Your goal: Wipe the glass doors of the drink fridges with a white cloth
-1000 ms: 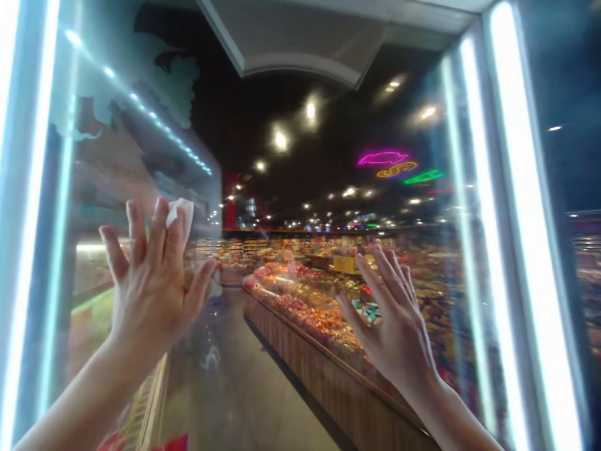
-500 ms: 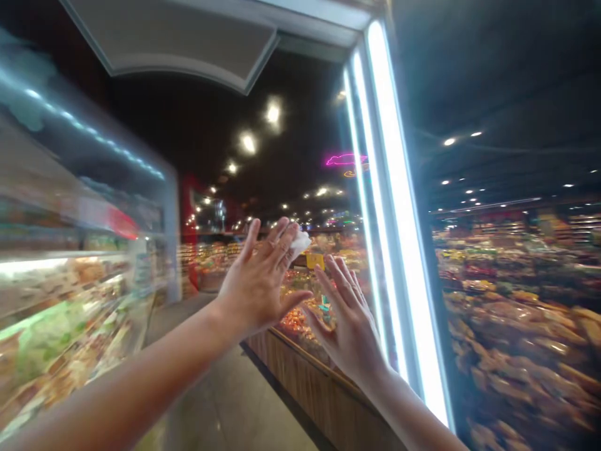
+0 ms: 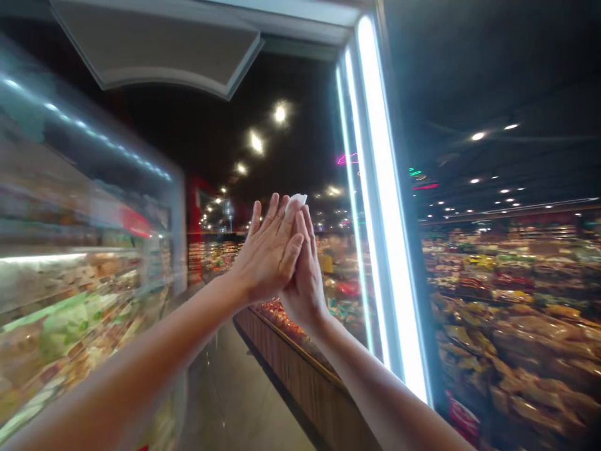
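Observation:
My left hand [image 3: 268, 255] is raised ahead of me with its fingers stretched upward. A crumpled white tissue [image 3: 295, 203] pokes out by its fingertips, most of it hidden behind the fingers. My right hand [image 3: 305, 275] is upright too, its fingers straight and its palm side pressed against the left palm. The left thumb lies across the base of the right fingers. How far the tissue reaches between the two palms is hidden.
A lit chilled display [image 3: 61, 332] with packed goods runs along the left. Bright vertical light tubes [image 3: 389, 188] stand right of my hands. Beyond is a wood-sided counter [image 3: 295, 369] with goods; packaged goods [image 3: 526, 326] fill the right. A tiled floor [image 3: 230, 388] lies below.
My hands were apart and now meet palm to palm. The right hand has moved left and up; the left has risen slightly. The tissue has gone up with the left hand.

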The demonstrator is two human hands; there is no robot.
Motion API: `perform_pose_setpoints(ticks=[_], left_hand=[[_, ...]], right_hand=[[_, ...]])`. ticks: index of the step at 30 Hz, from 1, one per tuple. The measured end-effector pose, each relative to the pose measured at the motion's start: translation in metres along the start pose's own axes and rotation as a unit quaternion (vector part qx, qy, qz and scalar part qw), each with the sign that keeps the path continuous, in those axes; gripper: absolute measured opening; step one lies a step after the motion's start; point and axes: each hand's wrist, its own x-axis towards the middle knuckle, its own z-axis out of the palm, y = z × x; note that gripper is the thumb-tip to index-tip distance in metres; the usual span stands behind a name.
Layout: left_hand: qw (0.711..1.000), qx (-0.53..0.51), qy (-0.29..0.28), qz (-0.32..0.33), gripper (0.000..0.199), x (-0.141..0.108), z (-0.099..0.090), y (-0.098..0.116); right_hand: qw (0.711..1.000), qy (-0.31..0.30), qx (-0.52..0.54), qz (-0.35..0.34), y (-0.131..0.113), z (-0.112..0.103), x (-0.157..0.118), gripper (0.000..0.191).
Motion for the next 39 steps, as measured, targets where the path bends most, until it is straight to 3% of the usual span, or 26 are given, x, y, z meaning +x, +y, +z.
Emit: perform_pose_setpoints(ticks=[4, 10, 12, 14, 17, 19, 23, 24, 26, 29, 30, 33, 35, 39], left_hand=[[1.000, 0.008, -0.009, 0.002, 0.073, -0.014, -0.025, -0.023], [0.973, 0.197, 0.075, -0.093, 0.063, -0.073, -0.102, -0.107], [0.959, 0.234, 0.093, -0.130, 0.066, -0.094, -0.125, -0.133], [0.951, 0.245, 0.107, -0.156, 0.071, -0.110, -0.140, -0.152], [0.951, 0.246, 0.111, -0.153, 0.073, -0.129, -0.148, -0.167], [0.950, 0.253, 0.111, -0.143, 0.069, -0.139, -0.150, -0.172], [0.949, 0.250, 0.119, -0.148, 0.061, -0.158, -0.158, -0.179], [0.950, 0.246, 0.122, -0.152, 0.062, -0.162, -0.160, -0.181], [0.949, 0.241, 0.124, -0.163, 0.065, -0.171, -0.164, -0.186], [0.949, 0.236, 0.123, -0.167, 0.069, -0.183, -0.166, -0.193], [0.950, 0.234, 0.122, -0.167, 0.069, -0.186, -0.167, -0.196], [0.953, 0.223, 0.132, -0.160, 0.068, -0.192, -0.166, -0.200], [0.953, 0.217, 0.145, -0.152, 0.068, -0.193, -0.167, -0.200], [0.953, 0.211, 0.155, -0.151, 0.073, -0.194, -0.173, -0.197]], right_hand=[[0.994, -0.052, -0.093, -0.012, 0.000, 0.018, 0.006, 0.080], [0.980, -0.044, -0.194, -0.032, 0.035, -0.006, 0.045, 0.082], [0.980, -0.044, -0.191, -0.036, 0.031, -0.001, 0.058, 0.082], [0.977, -0.075, -0.178, -0.091, 0.012, 0.016, 0.060, 0.086], [0.939, -0.188, -0.142, -0.249, -0.029, 0.050, 0.060, 0.100], [0.917, -0.236, -0.127, -0.294, -0.046, 0.066, 0.070, 0.100], [0.953, -0.183, -0.149, -0.189, -0.061, 0.083, 0.102, 0.094], [0.954, -0.182, -0.146, -0.190, -0.066, 0.087, 0.104, 0.096], [0.926, -0.235, -0.118, -0.270, -0.080, 0.098, 0.099, 0.104], [0.853, -0.328, -0.080, -0.397, -0.102, 0.118, 0.096, 0.104], [0.853, -0.329, -0.084, -0.397, -0.107, 0.124, 0.103, 0.102], [0.907, -0.258, -0.132, -0.305, -0.118, 0.141, 0.132, 0.097], [0.910, -0.239, -0.141, -0.307, -0.128, 0.148, 0.140, 0.100], [0.815, -0.318, -0.132, -0.465, -0.143, 0.156, 0.129, 0.100]])
